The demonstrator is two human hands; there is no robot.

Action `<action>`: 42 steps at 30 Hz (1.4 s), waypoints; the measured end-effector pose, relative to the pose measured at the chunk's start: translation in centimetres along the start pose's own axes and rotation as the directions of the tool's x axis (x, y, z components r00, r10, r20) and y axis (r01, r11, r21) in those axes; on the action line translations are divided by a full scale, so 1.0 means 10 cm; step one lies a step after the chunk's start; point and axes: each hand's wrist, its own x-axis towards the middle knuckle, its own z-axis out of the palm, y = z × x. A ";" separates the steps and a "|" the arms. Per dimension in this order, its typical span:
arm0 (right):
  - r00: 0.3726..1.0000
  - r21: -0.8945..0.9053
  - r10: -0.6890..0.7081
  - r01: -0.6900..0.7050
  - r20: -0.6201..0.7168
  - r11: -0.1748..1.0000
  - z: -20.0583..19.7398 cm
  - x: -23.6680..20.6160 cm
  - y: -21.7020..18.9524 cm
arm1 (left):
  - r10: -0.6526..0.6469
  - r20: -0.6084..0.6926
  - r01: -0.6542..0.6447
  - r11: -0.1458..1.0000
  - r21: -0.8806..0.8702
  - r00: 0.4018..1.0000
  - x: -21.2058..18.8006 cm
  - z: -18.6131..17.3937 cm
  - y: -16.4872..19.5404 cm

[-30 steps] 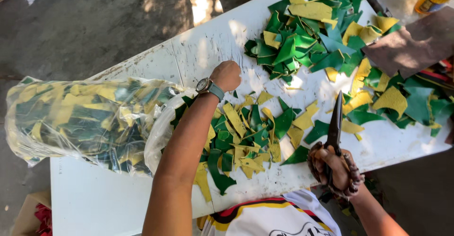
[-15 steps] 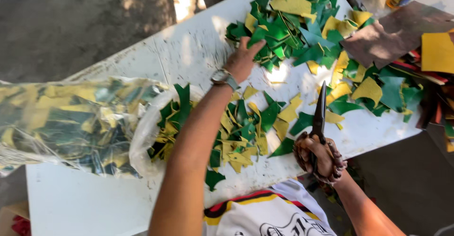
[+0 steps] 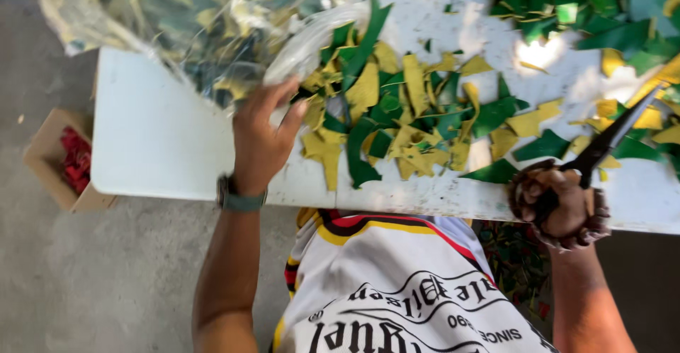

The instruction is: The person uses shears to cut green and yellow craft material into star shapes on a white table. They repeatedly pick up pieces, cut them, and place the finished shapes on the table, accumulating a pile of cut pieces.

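Left hand (image 3: 261, 135), fingers spread, is gripping the clear plastic bag (image 3: 191, 24) mouth beside the scrap pile (image 3: 397, 112); right hand (image 3: 563, 204), beyond the pile, is clenching black scissors (image 3: 605, 144); keeping the mouth wide would help.

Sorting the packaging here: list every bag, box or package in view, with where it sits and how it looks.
Clear plastic bag: table's far left, crumpled, stuffed with green and yellow scraps, mouth by the left hand.
Cardboard box: on the floor left of the table, open, brown, red pieces inside.
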 end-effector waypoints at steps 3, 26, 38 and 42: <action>1.000 -0.014 -0.016 0.016 0.013 1.000 -0.09 0.03 0.05 | -0.219 -0.050 0.223 0.969 0.106 0.974 -0.85 -0.04 -0.14; 0.995 -0.098 -0.088 0.093 0.055 0.991 0.13 -0.01 -0.06 | 0.361 0.396 -0.213 0.905 -0.369 0.845 -0.79 1.57 0.52; 0.983 -0.035 -0.146 0.151 0.114 0.988 0.21 -0.03 -0.05 | -0.317 0.036 0.319 0.939 -0.128 0.948 -0.06 1.15 -0.30; 0.996 -0.083 -0.090 0.092 0.021 0.992 0.22 -0.04 -0.08 | -0.193 -0.124 0.196 0.981 0.014 0.973 0.03 1.23 -0.30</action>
